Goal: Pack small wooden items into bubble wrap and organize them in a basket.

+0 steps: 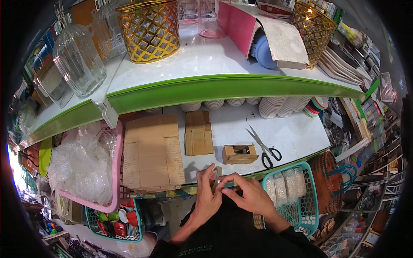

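My left hand (206, 190) is closed around a roll of tape (217, 175), seen partly edge-on in front of the lower white shelf. The fingertips of my right hand (246, 190) pinch at the same roll, close against the left fingers; whether they hold the tape's end cannot be told. Just beyond the hands a small cardboard box (239, 158) with an opening in its top rests on the shelf. To its right lie scissors (264, 148) with black handles, blades slightly apart. Left of the box are a folded piece of cardboard (198, 138) and a large flattened cardboard sheet (153, 154).
A green-edged upper shelf (226, 85) overhangs the work surface, with glass jars and gold baskets on it. At left stands a pink basket (118, 167) of bubble wrap. A turquoise basket (314, 200) with wrapped bundles is close to my right arm. Stacked bowls (272, 106) line the back.
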The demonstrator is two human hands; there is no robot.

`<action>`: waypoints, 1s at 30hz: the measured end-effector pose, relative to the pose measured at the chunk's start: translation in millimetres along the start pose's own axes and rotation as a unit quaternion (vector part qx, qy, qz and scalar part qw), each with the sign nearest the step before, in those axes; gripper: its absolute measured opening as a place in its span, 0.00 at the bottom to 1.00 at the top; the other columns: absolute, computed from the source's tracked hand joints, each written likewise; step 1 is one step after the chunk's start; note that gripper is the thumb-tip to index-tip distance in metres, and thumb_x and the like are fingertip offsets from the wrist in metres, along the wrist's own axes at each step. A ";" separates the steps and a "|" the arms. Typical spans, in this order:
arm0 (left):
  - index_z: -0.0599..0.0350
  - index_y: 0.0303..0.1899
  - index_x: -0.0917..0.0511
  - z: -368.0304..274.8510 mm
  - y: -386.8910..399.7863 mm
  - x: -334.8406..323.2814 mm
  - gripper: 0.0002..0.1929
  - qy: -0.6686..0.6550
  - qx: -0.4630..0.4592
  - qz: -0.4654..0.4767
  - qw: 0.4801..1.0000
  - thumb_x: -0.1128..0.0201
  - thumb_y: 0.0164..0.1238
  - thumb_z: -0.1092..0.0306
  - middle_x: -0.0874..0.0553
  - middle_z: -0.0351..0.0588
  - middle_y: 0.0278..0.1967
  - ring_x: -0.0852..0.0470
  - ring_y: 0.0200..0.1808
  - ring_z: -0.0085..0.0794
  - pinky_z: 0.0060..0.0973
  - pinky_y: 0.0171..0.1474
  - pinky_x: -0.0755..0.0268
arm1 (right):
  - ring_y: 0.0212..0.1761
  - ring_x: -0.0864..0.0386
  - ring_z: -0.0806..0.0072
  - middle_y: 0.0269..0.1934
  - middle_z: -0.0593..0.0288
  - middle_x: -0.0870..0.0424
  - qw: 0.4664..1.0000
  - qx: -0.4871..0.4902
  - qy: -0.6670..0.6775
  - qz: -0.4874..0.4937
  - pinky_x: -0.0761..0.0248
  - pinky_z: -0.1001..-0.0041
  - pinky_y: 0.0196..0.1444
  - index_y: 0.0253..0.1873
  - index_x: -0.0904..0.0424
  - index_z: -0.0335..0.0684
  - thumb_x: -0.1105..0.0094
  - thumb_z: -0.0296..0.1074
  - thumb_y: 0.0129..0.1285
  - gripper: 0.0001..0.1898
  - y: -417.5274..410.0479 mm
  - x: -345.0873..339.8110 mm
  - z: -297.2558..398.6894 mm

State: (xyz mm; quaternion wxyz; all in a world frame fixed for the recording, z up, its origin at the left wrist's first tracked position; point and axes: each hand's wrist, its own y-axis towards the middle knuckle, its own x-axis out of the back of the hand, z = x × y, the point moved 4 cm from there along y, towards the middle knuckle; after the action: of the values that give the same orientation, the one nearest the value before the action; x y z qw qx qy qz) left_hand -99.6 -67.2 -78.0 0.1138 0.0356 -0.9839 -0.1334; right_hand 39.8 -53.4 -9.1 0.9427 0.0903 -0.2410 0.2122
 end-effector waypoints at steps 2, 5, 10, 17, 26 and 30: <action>0.61 0.67 0.34 -0.7 2.5 2.8 0.23 0.006 -0.025 0.009 1.000 0.45 0.74 0.82 0.32 0.52 0.54 0.26 0.51 0.32 0.27 0.46 0.26 | 0.44 0.11 0.56 0.48 0.58 0.11 0.999 -0.019 -0.018 0.022 0.16 0.67 0.43 0.57 0.25 0.39 0.35 0.36 0.70 0.15 0.2 -0.6 -0.1; 0.62 0.58 0.28 9.0 0.7 1.1 0.13 -0.042 -0.043 0.004 0.998 0.43 0.75 0.79 0.30 0.52 0.53 0.25 0.50 0.35 0.28 0.47 0.26 | 0.44 0.10 0.61 0.48 0.58 0.10 0.999 -0.029 -0.041 0.016 0.17 0.68 0.43 0.56 0.24 0.39 0.35 0.35 0.70 0.15 -2.2 -2.3 -0.4; 0.64 0.48 0.26 13.5 -2.0 7.1 0.05 -0.153 0.025 0.016 0.988 0.43 0.77 0.77 0.28 0.49 0.50 0.24 0.46 0.30 0.26 0.46 0.26 | 0.38 0.12 0.64 0.41 0.56 0.11 0.990 -0.012 0.027 -0.139 0.20 0.68 0.39 0.53 0.22 0.39 0.36 0.33 0.70 0.11 -2.3 17.3 -29.1; 0.64 0.45 0.25 15.1 4.3 12.5 0.02 -0.198 0.059 0.024 0.978 0.44 0.76 0.79 0.26 0.46 0.47 0.25 0.44 0.25 0.21 0.45 0.30 | 0.47 0.16 0.55 0.43 0.53 0.16 0.899 -0.196 -0.276 -0.278 0.23 0.60 0.48 0.49 0.20 0.40 0.31 0.33 0.62 0.13 -3.4 99.7 -119.0; 0.63 0.45 0.27 18.9 14.1 13.2 0.03 -0.213 0.077 0.024 0.974 0.44 0.76 0.80 0.25 0.45 0.46 0.26 0.46 0.26 0.20 0.51 0.32 | 0.50 0.17 0.55 0.44 0.54 0.16 0.883 -0.257 -0.325 -0.222 0.23 0.57 0.51 0.55 0.21 0.44 0.26 0.37 0.51 0.24 -13.8 107.8 -160.7; 0.63 0.44 0.27 19.0 19.2 11.4 0.02 -0.211 0.075 0.031 0.974 0.43 0.75 0.80 0.25 0.44 0.44 0.26 0.45 0.25 0.20 0.49 0.32 | 0.44 0.13 0.54 0.41 0.53 0.11 0.887 -0.276 -0.342 -0.146 0.21 0.59 0.50 0.58 0.20 0.41 0.23 0.40 0.47 0.30 -12.5 116.1 -161.3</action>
State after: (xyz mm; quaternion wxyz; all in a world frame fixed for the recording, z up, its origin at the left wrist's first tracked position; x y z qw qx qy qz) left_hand -115.9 -45.0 -88.2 -0.0954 -0.0152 -0.9935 -0.0600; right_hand 204.6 20.8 -92.7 0.8093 -0.0723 -0.5810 -0.0467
